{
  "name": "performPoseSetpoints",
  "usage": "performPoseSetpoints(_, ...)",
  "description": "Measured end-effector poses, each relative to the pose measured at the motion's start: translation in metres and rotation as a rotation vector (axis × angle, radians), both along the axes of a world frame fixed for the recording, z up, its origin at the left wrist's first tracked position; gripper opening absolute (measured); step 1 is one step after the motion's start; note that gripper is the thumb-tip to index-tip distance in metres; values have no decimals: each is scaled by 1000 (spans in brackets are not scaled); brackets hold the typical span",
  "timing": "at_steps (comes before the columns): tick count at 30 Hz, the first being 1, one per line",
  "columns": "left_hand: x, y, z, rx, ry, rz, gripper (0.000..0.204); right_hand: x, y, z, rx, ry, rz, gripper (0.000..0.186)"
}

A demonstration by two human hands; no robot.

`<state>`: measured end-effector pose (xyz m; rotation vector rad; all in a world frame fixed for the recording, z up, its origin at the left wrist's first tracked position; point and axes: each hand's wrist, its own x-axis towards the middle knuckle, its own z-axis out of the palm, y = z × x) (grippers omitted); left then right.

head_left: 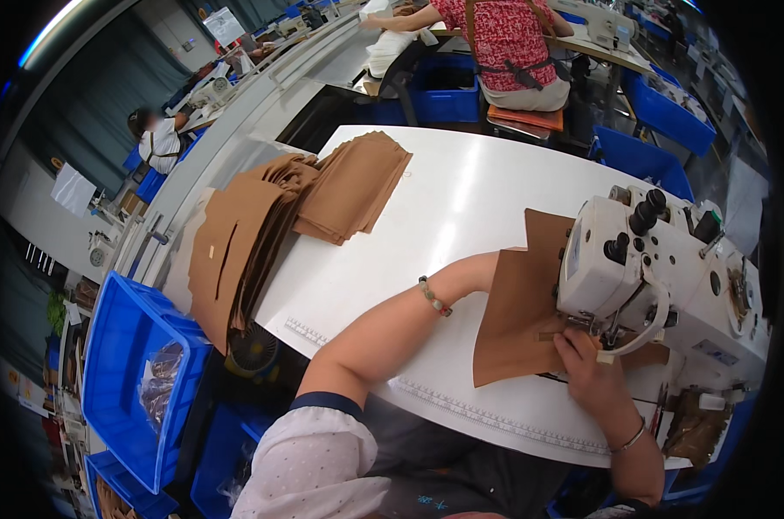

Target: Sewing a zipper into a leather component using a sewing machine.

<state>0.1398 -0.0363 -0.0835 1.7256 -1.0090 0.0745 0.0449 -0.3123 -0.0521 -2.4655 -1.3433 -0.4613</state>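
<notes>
Pinching brown panel at four o'clock: your right grip. Left grip: can't tell. Seemingly half-sewn; ten-o'clock stacks maybe waiting.

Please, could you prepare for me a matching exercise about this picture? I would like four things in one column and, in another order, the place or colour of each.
Column 1
1. Sewing machine
2. Right hand
3. Beaded bracelet
4. Large blue bin

Column 2
A. Around the left forearm, near the wrist
B. White, at the right side of the table
C. Left of the table, with a plastic bag inside
D. Fingers at the brown cloth, close to the presser foot area

Right pairs: 1-B, 2-D, 3-A, 4-C.
</notes>
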Motion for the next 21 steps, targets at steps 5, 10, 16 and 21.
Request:
performPoseSetpoints(5, -4, -17, -3, 412, 190, 395, 37, -3, 0, -2, -38, -41, -17, 42)
performPoseSetpoints(10, 2, -22, -1, 124, 309, 146, 41, -6, 0, -6, -87, 1, -62, 50)
performPoseSetpoints(16, -11, -18, 5, 39, 448, 23, 39, -8, 0, -6, -19, 72, -94, 41)
performPoseSetpoints(21, -15, -28, -1, -116, 769, 126, 35, -6, -3, -2, -4, 125, -105, 41)
